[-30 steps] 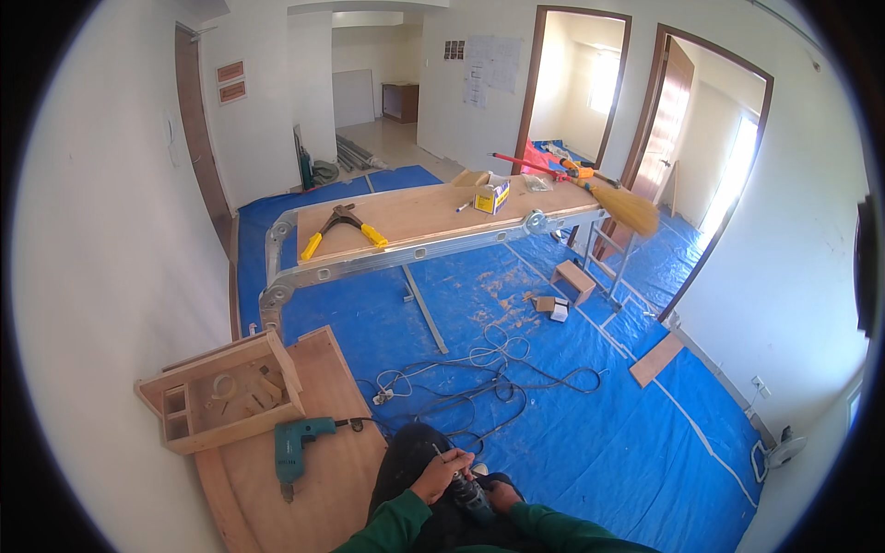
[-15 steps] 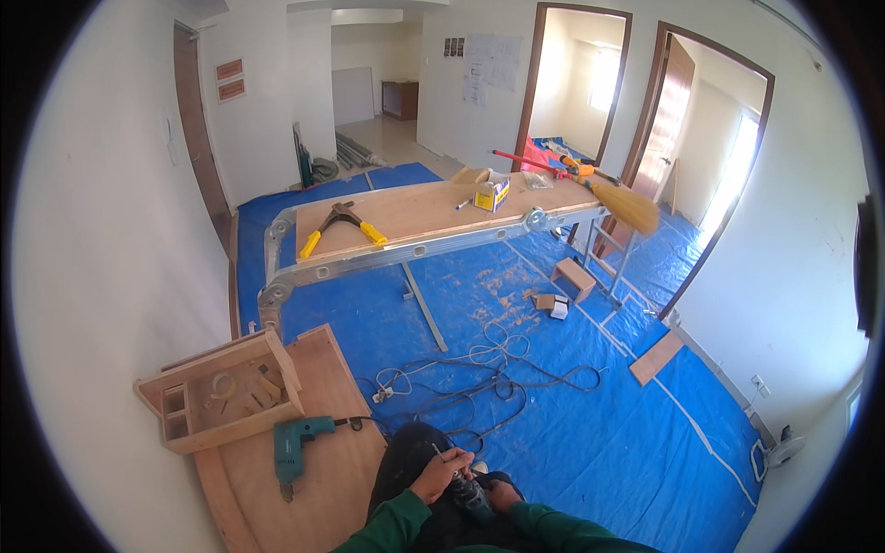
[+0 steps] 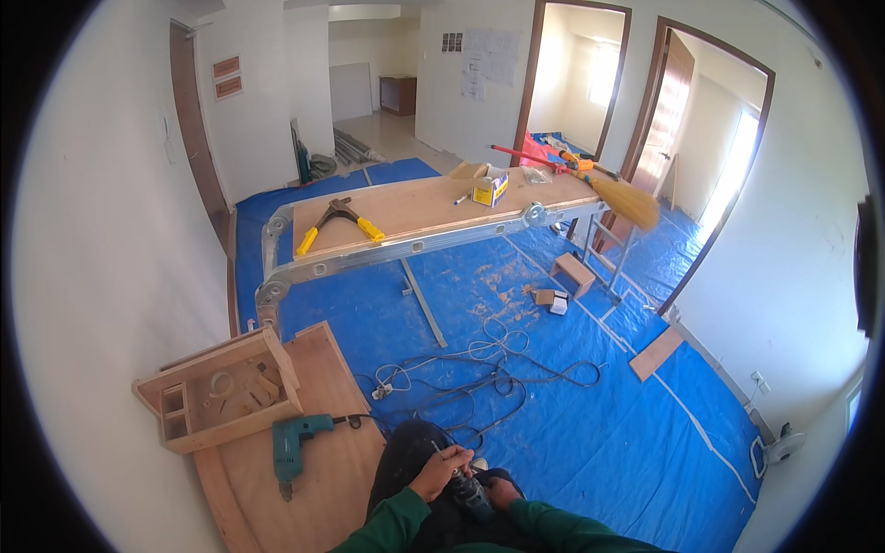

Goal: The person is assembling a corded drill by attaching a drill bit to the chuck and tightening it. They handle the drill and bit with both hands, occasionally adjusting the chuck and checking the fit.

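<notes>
Low in front, between my legs, a dark teal-and-black power drill (image 3: 473, 499) is held in both hands. My left hand (image 3: 441, 474) has its fingers closed around the front end, at the chuck, and a thin bit seems to stick out past them. On the drill's right side my right hand (image 3: 502, 492) is closed on the body; its fingertips are partly hidden. To the left, a second, teal corded drill (image 3: 289, 449) lies on a plywood panel (image 3: 337, 455). Touching it is a wooden tray (image 3: 235, 428) holding a tape roll and small tools.
Ahead stands a folding-ladder platform with a plywood top (image 3: 415, 213). It carries a yellow-handled hand riveter (image 3: 337, 224), a small box (image 3: 489, 188) and a broom (image 3: 627, 203). Tangled cables (image 3: 479, 378) lie on blue floor sheeting (image 3: 590, 442). A fan (image 3: 784, 447) is at right.
The view has shifted very slightly. Both hands keep their hold on the drill, with almost no visible movement.
</notes>
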Available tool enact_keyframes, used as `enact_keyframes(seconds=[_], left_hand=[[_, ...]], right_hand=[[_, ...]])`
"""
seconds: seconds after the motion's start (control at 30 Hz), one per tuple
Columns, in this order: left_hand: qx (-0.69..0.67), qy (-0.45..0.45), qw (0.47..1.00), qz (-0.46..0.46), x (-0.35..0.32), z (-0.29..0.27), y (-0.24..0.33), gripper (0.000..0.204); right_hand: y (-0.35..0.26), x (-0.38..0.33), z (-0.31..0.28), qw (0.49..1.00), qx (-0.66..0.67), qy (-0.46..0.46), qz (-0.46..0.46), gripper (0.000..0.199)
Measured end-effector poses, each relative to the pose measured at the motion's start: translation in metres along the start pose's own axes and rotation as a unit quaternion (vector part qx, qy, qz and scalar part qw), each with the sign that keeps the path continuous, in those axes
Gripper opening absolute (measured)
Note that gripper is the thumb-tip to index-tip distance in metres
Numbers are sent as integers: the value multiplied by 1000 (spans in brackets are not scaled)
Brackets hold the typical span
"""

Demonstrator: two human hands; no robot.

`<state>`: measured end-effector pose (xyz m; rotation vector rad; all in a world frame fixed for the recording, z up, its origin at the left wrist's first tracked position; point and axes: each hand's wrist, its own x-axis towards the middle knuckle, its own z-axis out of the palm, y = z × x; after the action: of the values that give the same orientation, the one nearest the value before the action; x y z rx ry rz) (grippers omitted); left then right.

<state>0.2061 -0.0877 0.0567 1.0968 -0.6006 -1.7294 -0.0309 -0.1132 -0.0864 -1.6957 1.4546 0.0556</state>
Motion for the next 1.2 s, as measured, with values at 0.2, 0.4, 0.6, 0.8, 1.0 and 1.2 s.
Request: enact_keyframes(seconds=[0.2,0.4,0.6,0.8,1.0,1.2], left_hand=[[-10,3,1000,-8,1,0,-1,22],[-17,5,1000,-10,2,-1,-2,22],[-19,3,1000,-6,4,-2,-4,21],[-19,2,1000,-4,4,-3,-6,22],[-19,3,1000,-4,3,-3,-5,22],[-10,0,1000,1,3,-2,-5,23]], right_hand=[[1,2,1,1000,-11,-5,7,53],[6,5,4,1000,-1,-3,-8,53],[6,7,4,1000,-8,-11,3,53],[5,4,3,1000,-5,-4,2,55],[7,6,3,1000,-9,-5,-1,54],[11,8,6,1000,-6,-6,8,54]])
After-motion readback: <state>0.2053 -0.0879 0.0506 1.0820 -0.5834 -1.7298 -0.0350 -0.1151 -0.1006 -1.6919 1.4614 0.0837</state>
